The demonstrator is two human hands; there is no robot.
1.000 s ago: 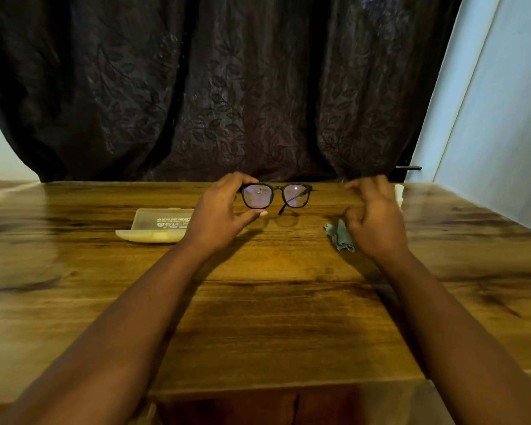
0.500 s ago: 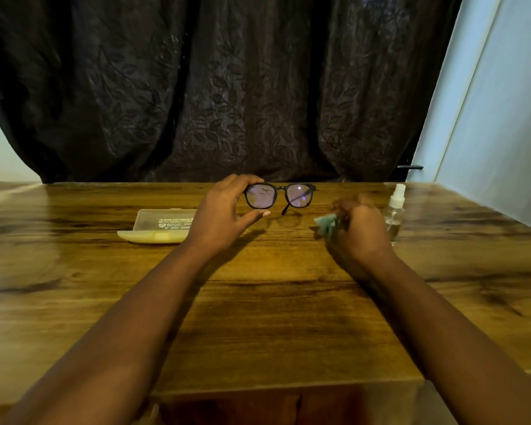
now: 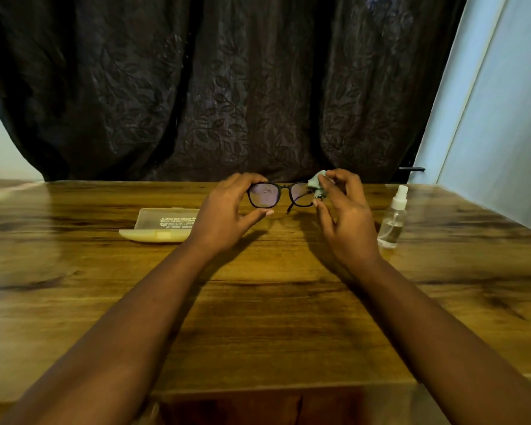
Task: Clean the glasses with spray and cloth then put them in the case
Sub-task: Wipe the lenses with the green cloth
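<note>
the left hand (image 3: 227, 216) grips the glasses (image 3: 281, 195) by their left end, fingers curled over the top of the frame and thumb under the lens, holding them up above the wooden bench (image 3: 258, 317) with the lenses facing the person. the left lens shows a few small marks or droplets on its surface. the right hand (image 3: 347, 219) pinches a pale green cloth (image 3: 318, 183) between thumb and fingertips and has it against the right end of the glasses, at the outer edge of the right lens; the cloth is bunched and covers that corner of the frame. one temple arm of the glasses hangs down at a slant below the right lens.

to the left of the glasses, lying on the bench, is the case (image 3: 161, 224), a pale translucent one, open, with printed text on its lid; the left wrist hides its right end. to the right of the glasses, beyond the right hand and apart from it, a small clear spray bottle (image 3: 392, 219) with a white nozzle stands upright on the bench, partly filled with clear liquid. behind the glasses a dark patterned curtain (image 3: 212, 87) hangs along the far edge of the bench.
</note>
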